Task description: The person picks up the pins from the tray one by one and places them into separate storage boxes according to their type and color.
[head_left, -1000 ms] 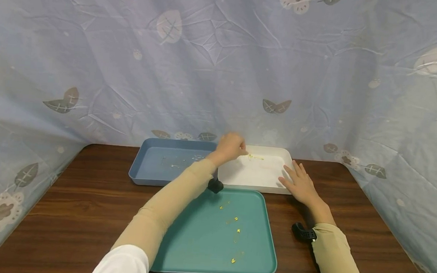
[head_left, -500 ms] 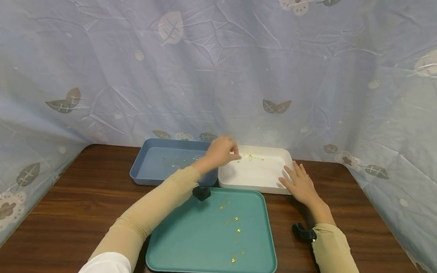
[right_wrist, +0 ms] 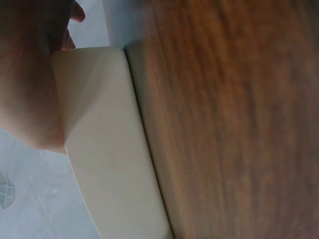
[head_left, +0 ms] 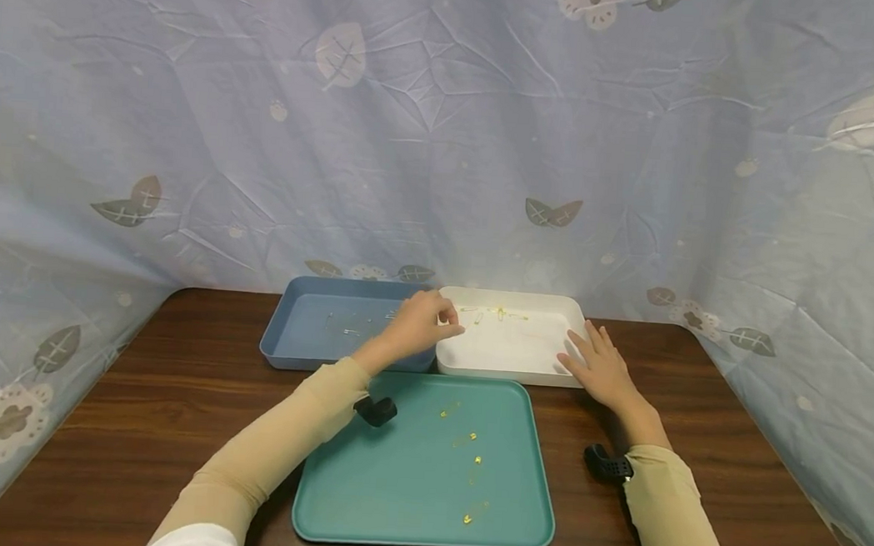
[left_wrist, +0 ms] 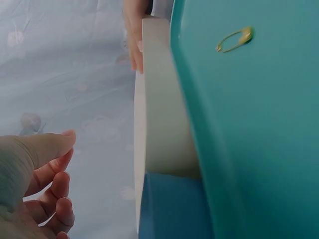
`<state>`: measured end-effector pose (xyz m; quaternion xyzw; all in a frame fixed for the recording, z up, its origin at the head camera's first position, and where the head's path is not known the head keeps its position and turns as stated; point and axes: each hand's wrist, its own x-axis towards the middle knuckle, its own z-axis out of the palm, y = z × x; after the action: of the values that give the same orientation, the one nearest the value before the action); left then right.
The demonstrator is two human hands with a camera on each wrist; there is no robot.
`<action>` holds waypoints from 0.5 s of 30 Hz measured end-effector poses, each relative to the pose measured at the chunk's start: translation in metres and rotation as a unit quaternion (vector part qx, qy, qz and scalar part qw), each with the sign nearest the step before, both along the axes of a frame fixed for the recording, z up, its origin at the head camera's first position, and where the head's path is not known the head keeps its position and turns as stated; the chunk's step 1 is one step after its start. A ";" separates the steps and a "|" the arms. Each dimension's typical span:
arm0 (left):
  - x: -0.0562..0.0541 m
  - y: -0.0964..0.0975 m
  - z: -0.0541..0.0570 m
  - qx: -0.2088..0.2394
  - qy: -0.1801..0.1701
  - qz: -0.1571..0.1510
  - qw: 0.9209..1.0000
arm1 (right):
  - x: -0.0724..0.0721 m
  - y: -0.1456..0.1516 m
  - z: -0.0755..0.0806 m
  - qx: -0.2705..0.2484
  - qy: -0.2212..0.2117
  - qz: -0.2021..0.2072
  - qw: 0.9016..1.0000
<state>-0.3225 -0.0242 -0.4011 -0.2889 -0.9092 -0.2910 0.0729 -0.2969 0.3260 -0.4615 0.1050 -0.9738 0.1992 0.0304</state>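
My left hand hovers over the right end of the blue tray, by the left rim of the white tray. Its thumb and fingers are loosely bent and show nothing between them. Several gold safety pins lie towards the back of the white tray. My right hand rests with spread fingers at that tray's right end. More gold safety pins lie scattered on the green tray; one safety pin shows close up in the left wrist view.
The blue tray, back left, holds several small silver pins, partly behind my left hand. All three trays sit close together on the dark wooden table. A patterned curtain hangs directly behind the table.
My left hand has drawn back leftward from over the white tray to its left rim. A gold safety pin now lies where that hand was. My right hand has stayed put.
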 end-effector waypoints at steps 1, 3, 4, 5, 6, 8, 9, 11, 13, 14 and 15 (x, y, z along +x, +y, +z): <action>0.002 -0.002 -0.001 0.003 -0.003 -0.003 1.000 | 0.000 0.000 0.000 -0.001 -0.001 0.000 1.000; 0.007 -0.005 -0.004 0.011 -0.012 -0.009 1.000 | 0.000 0.000 0.000 0.000 -0.003 0.000 1.000; 0.009 -0.007 -0.005 0.015 -0.019 -0.012 1.000 | -0.001 0.000 0.000 0.002 -0.004 0.000 1.000; 0.010 -0.009 -0.007 0.017 -0.026 -0.014 0.999 | -0.001 0.000 0.000 0.004 -0.005 0.000 1.000; 0.013 -0.010 -0.008 0.020 -0.031 -0.016 0.999 | -0.002 0.001 0.000 0.005 -0.006 0.001 1.000; 0.016 -0.012 -0.011 0.023 -0.038 -0.018 0.999 | -0.002 0.001 -0.001 0.007 -0.008 0.002 1.000; 0.018 -0.013 -0.012 0.023 -0.040 -0.019 0.999 | -0.003 0.001 -0.001 0.006 -0.010 0.003 1.000; 0.021 -0.014 -0.014 0.023 -0.041 -0.019 0.999 | -0.003 0.002 -0.001 0.003 -0.012 0.003 1.000; 0.025 -0.015 -0.016 0.027 -0.046 -0.021 0.998 | -0.002 0.002 -0.001 0.000 -0.013 0.002 1.000; 0.027 -0.015 -0.017 0.030 -0.050 -0.023 0.998 | -0.002 0.002 -0.001 -0.001 -0.012 0.002 1.000; 0.028 -0.015 -0.019 0.031 -0.054 -0.024 0.998 | -0.002 0.002 -0.001 -0.003 -0.012 0.001 1.000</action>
<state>-0.2943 -0.0391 -0.4201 -0.2924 -0.8949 -0.3361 0.0261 -0.2988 0.3281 -0.4628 0.1037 -0.9734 0.2033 0.0185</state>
